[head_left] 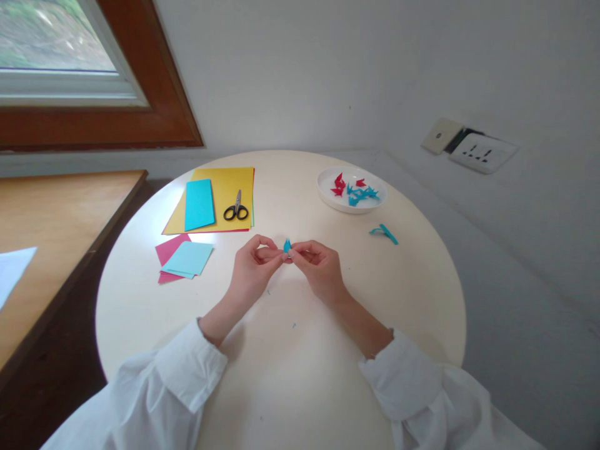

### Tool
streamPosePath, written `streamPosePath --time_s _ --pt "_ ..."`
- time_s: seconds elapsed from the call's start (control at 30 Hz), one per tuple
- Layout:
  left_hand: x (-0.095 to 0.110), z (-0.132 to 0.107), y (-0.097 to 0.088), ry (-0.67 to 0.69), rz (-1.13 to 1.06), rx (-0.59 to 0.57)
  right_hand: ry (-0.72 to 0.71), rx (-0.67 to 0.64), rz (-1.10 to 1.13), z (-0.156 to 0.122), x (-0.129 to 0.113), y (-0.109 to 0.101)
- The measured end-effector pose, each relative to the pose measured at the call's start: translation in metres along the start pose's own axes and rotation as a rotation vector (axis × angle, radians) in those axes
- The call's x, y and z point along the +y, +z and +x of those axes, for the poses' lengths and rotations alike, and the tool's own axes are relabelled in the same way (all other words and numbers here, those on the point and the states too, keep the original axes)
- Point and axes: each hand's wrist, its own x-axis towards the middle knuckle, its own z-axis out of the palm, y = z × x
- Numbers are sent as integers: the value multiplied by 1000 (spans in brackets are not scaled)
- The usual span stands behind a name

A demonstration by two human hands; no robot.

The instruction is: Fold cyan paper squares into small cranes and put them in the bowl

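Observation:
Between my fingertips, over the middle of the round table, is a small piece of folded blue paper (287, 246) with pointed tips facing up. My left hand (255, 265) pinches it from the left side. From the right, my right hand (321, 267) pinches it too, its thumb close to the left one. The fingers cover the lower part of the paper. Beyond my right hand, a white dish (323, 194) bears several small red folded papers (338, 185) and blue folded papers (363, 195).
Black-handled scissors (237, 209) and a blue paper stack (199, 205) lie on yellow sheets (225, 178) at the back left. Nearer are light blue squares (191, 257) over pink squares (171, 249). Blue paper strips (386, 234) lie right on the white table (281, 387).

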Motion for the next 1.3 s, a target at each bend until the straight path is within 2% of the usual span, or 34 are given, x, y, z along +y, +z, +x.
streamPosePath --time_s 0.53,0.7,0.9,1.3 --pt "1 0 0 -37 21 -27 146 -43 101 7 4 -2" --pt "1 -1 2 -46 -11 -33 86 -72 14 7 5 -2" --pt "3 -2 4 -87 -53 -1 9 -46 -64 5 6 -2" --pt "2 -2 4 -104 -62 11 -25 -90 -121 3 3 -2"
